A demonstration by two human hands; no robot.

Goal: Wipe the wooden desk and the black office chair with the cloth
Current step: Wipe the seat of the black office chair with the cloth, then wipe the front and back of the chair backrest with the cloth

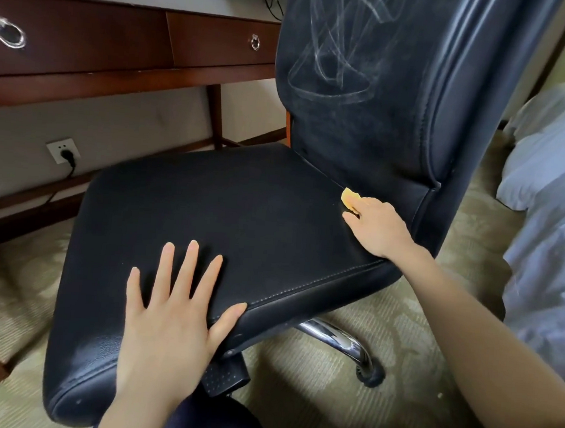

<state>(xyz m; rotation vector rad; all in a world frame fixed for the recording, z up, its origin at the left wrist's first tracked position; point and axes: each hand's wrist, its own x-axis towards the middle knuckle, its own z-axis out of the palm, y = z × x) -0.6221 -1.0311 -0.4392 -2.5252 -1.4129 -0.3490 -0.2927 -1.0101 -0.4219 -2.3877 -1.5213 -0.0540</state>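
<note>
Palm down, my left hand [174,310] lies flat on the wide padded seat [241,204] of the black leather office chair, at about 7 o'clock on the cushion. Its four fingers are straight and spread toward 12 o'clock, the thumb lies along the stitched side edge, and it grips nothing. My right hand [379,227] reaches in from 4 o'clock on a bare, nearly straight arm. Its fingers curl over a small crumpled yellow cloth [349,198], grasping it and pressing it onto the seat at 2 o'clock, in the crease where the cushion meets the tall black backrest [367,86]. Only a corner of the cloth shows past my fingertips.

The stitched edge runs from under my left thumb up to my right wrist. Bare cushion lies open between my hands and on toward 10 o'clock. The backrest rises just behind the cloth, with pale smeared streaks high on it at 12 o'clock.

A dark reddish-brown wooden desk [83,76] stands at 10 o'clock, its two drawers fitted with silver ring pulls [9,36]; its legs and lower rails stand just beyond the seat's far edge. Under it at 9 o'clock is a white wall socket [63,150] with a black plug in it. A chrome chair leg [339,341] ending in a black castor [368,375] stands at 5 o'clock on patterned beige carpet [295,398]. A white-covered bed [556,199] sits at 3 o'clock, near the backrest.
</note>
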